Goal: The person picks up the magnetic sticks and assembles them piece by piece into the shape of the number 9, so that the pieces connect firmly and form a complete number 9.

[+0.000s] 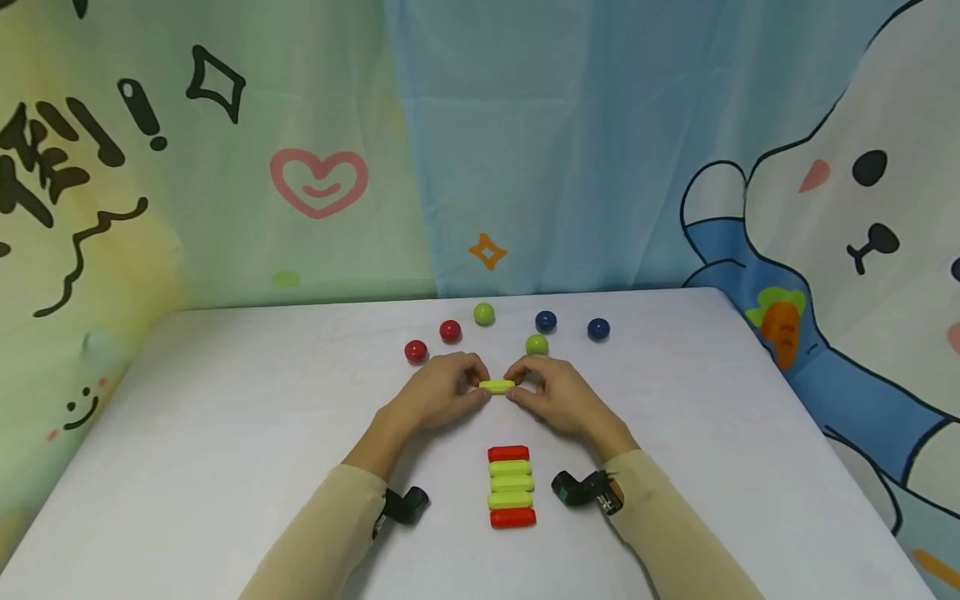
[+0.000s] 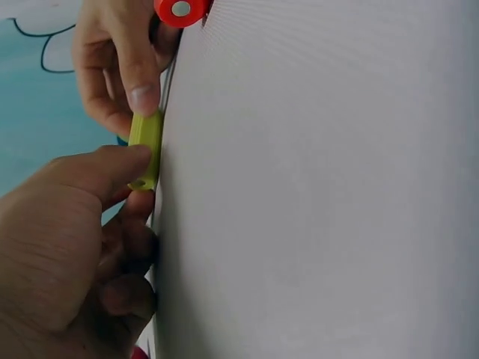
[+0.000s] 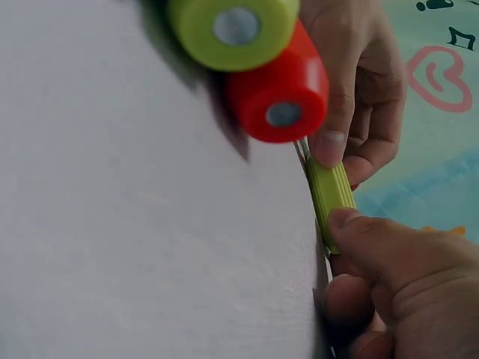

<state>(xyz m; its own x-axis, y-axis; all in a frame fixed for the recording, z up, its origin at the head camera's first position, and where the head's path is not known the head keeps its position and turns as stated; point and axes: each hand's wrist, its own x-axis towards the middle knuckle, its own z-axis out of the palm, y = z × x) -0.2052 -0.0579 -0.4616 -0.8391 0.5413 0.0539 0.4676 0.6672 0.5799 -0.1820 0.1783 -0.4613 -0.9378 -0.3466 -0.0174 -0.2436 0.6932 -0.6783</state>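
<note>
Between my two hands is a yellow-green magnetic stick [image 1: 497, 387], a short ridged rod held level just above or on the table; which of the two I cannot tell. My left hand [image 1: 442, 392] pinches its left end between thumb and fingers. The right end is pinched the same way by my right hand [image 1: 558, 396]. In the left wrist view, both thumbs lie along the yellow-green stick [image 2: 147, 142]. Nearer to me, a column of red and yellow-green sticks [image 1: 512, 483] lies side by side, a red one at each end. Metal discs show on their ends in the right wrist view.
Beyond my hands lie two red balls [image 1: 416, 352], two green balls [image 1: 483, 313] and two blue balls [image 1: 598, 329]. One green ball sits close behind my right hand. A printed curtain [image 1: 525, 167] hangs behind the white table's [image 1: 225, 400] far edge.
</note>
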